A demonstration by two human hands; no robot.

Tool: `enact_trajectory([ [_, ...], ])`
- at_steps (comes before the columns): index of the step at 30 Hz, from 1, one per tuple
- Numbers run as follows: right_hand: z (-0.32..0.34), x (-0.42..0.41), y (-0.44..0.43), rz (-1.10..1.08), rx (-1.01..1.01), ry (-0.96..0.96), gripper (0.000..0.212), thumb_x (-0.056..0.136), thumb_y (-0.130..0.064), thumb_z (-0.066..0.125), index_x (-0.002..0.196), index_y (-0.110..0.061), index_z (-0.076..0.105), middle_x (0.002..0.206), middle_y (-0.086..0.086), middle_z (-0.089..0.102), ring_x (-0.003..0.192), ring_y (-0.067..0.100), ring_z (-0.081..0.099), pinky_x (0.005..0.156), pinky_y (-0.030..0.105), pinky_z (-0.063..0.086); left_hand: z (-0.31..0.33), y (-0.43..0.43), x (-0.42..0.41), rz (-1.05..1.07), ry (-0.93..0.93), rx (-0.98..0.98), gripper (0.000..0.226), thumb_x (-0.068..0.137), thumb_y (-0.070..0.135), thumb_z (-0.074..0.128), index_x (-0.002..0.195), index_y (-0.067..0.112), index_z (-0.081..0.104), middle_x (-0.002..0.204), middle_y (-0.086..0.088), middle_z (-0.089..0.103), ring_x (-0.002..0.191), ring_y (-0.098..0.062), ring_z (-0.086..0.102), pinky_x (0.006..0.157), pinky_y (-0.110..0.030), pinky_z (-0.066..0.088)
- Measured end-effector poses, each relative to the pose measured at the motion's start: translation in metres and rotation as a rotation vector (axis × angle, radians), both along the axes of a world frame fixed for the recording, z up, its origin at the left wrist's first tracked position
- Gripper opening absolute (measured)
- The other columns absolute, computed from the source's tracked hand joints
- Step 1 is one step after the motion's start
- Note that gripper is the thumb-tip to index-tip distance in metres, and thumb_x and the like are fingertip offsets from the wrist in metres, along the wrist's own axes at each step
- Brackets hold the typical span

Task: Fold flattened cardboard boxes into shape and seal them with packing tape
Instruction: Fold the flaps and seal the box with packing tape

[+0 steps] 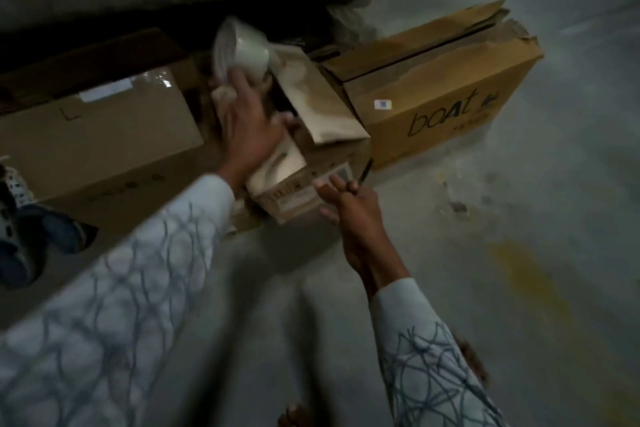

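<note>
A small cardboard box [304, 192] with a printed label stands on the floor, its top flaps open and one flap [318, 107] raised. My left hand [249, 128] lies over the opening on pale wrapping, fingers stretched out. The fingertips touch a white round object [242, 50], blurred, which tilts above the box's far edge. My right hand [353, 208] hovers at the box's front right corner and pinches a thin dark stick-like tool [364, 173]. What is inside the box is hidden.
A large taped carton [104, 139] lies against the small box on the left. A carton printed "boAt" [446, 97] with torn top flaps stands on the right. Blue fabric [52, 232] lies at the left edge. Bare concrete floor [519, 253] spreads to the right and front.
</note>
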State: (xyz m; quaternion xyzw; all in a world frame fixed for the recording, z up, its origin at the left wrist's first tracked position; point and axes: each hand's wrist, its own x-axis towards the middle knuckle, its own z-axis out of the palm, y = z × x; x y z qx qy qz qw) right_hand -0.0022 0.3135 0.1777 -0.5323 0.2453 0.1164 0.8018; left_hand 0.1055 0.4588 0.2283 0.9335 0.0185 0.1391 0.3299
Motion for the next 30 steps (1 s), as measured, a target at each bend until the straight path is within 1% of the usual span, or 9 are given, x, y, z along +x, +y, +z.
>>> enact_trajectory([
  [5,-0.012,0.017,0.010,-0.025,0.040,0.003,0.041,0.094,-0.013,0.066,0.132,-0.005,0.052,0.144,0.004,0.053,0.111,0.011,0.061,0.100,0.044,0.052,-0.072,-0.018,-0.071,-0.071,0.033,-0.322,0.071,0.081,0.010,0.082,0.124,0.016,0.025,0.160,-0.008,0.037,0.143,-0.016,0.044,0.112,-0.042,0.046],
  [9,-0.020,0.012,0.001,-0.051,-0.277,0.046,0.021,0.091,-0.029,0.068,0.102,-0.014,0.058,0.106,0.005,0.067,0.101,0.021,0.064,0.097,0.051,0.053,-0.101,-0.030,-0.124,0.002,-0.063,-0.236,0.057,0.091,0.010,0.073,0.126,0.018,0.029,0.160,0.000,0.037,0.130,-0.016,0.058,0.099,-0.035,0.055],
  [11,-0.020,0.005,-0.002,0.008,-0.461,0.063,0.030,0.085,-0.037,0.069,0.103,-0.017,0.057,0.107,0.005,0.067,0.104,0.026,0.064,0.096,0.052,0.052,-0.107,-0.034,-0.142,-0.040,-0.176,-0.227,0.047,0.095,0.006,0.066,0.126,0.018,0.033,0.157,0.000,0.040,0.115,-0.013,0.067,0.092,-0.020,0.055],
  [13,-0.023,-0.005,-0.007,0.042,-0.439,0.091,0.032,0.080,-0.043,0.069,0.102,-0.023,0.056,0.110,0.004,0.068,0.105,0.027,0.065,0.095,0.053,0.053,-0.115,-0.029,-0.149,-0.113,-0.194,-0.145,0.049,0.095,0.007,0.066,0.132,0.013,0.034,0.155,-0.004,0.044,0.118,-0.013,0.065,0.094,-0.012,0.050],
  [16,-0.034,-0.021,-0.012,0.033,-0.335,0.159,0.030,0.079,-0.047,0.069,0.091,-0.026,0.051,0.109,0.004,0.067,0.102,0.025,0.066,0.094,0.053,0.055,-0.131,-0.021,-0.148,-0.206,-0.068,0.099,0.066,0.092,0.015,0.071,0.145,0.001,0.034,0.147,-0.019,0.052,0.124,-0.029,0.061,0.098,-0.031,0.052],
  [22,-0.062,-0.060,-0.017,0.007,-0.255,0.266,0.026,0.093,-0.037,0.068,0.096,-0.015,0.054,0.104,0.011,0.070,0.093,0.025,0.070,0.084,0.044,0.057,-0.121,-0.018,-0.088,-0.155,0.230,0.182,0.070,0.096,0.022,0.064,0.149,-0.003,0.025,0.130,-0.032,0.057,0.111,-0.049,0.062,0.090,-0.054,0.054],
  [25,-0.064,-0.078,-0.015,0.054,-0.246,0.303,0.029,0.096,-0.042,0.063,0.097,-0.015,0.052,0.101,0.009,0.070,0.092,0.024,0.071,0.085,0.044,0.057,-0.089,-0.007,-0.062,-0.173,0.273,0.033,0.039,0.099,0.015,0.058,0.134,0.011,0.041,0.125,-0.021,0.064,0.114,-0.038,0.064,0.092,-0.054,0.055],
  [27,-0.060,-0.086,-0.014,0.086,-0.266,0.320,0.033,0.097,-0.048,0.058,0.097,-0.016,0.051,0.100,0.009,0.068,0.088,0.024,0.069,0.083,0.043,0.057,-0.071,0.003,-0.064,-0.151,0.256,-0.036,0.011,0.102,0.014,0.053,0.112,0.016,0.049,0.106,-0.013,0.071,0.101,-0.031,0.069,0.083,-0.047,0.058],
  [30,-0.049,-0.098,-0.014,0.085,-0.309,0.330,0.039,0.101,-0.052,0.049,0.105,-0.013,0.050,0.098,0.010,0.063,0.083,0.025,0.065,0.084,0.046,0.057,-0.055,0.015,-0.096,-0.093,0.158,-0.139,0.007,0.098,0.013,0.057,0.095,0.018,0.059,0.083,-0.005,0.069,0.077,-0.021,0.067,0.071,-0.037,0.055],
])
